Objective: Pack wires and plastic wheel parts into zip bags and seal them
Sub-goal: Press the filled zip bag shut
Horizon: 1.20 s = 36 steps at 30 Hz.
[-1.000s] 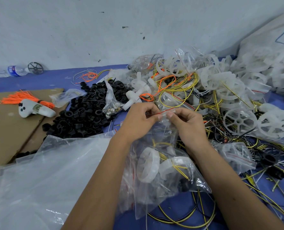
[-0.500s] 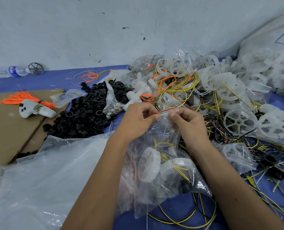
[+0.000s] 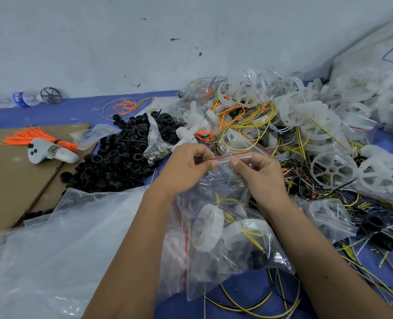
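A clear zip bag [image 3: 227,229] with a red seal strip hangs in front of me, holding white plastic wheel parts, yellow wires and a black piece. My left hand [image 3: 186,169] pinches the left end of the strip between thumb and fingers. My right hand [image 3: 259,173] pinches the strip a little to the right of it. Loose white wheels [image 3: 333,168] and tangled yellow and orange wires [image 3: 243,127] lie in a heap behind and to the right.
A pile of black rings [image 3: 121,157] lies at left centre, with a small bag of metal bits [image 3: 155,146] on it. Cardboard [image 3: 11,178] carries orange ties and a white controller [image 3: 50,154]. Empty clear bags [image 3: 59,245] spread at front left. A water bottle [image 3: 21,99] rests by the wall.
Both hands stayed pinched on the bag's red strip; the right thumb has slid slightly along it and the hands rose a touch.
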{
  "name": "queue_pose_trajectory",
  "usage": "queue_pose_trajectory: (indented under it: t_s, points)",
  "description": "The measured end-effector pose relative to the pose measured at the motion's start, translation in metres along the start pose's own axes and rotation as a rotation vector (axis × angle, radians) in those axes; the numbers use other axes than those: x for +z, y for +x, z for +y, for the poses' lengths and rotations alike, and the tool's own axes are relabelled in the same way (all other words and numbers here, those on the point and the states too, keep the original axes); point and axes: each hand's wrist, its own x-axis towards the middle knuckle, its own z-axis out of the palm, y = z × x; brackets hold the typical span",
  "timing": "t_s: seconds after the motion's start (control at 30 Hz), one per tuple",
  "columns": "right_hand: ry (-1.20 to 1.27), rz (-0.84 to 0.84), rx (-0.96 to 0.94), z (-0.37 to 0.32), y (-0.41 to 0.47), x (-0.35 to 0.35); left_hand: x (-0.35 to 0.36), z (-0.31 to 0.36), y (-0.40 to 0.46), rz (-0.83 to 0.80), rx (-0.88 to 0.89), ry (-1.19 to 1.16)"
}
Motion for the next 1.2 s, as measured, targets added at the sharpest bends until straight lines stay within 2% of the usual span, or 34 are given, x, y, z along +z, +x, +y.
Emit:
queue_pose_trajectory:
  t_s: [0.6, 0.9, 1.2]
  points:
    - [0.06, 0.009, 0.07, -0.001, 0.002, -0.005, -0.019, -0.011, -0.007, 0.027, -0.058, -0.008]
    - [0.209, 0.045, 0.157, -0.005, 0.004, -0.008, -0.022, -0.007, -0.01, 0.091, -0.11, -0.171]
    - [0.258, 0.056, 0.183, -0.003, 0.006, -0.011, -0.023, -0.002, -0.011, 0.144, -0.125, -0.206]
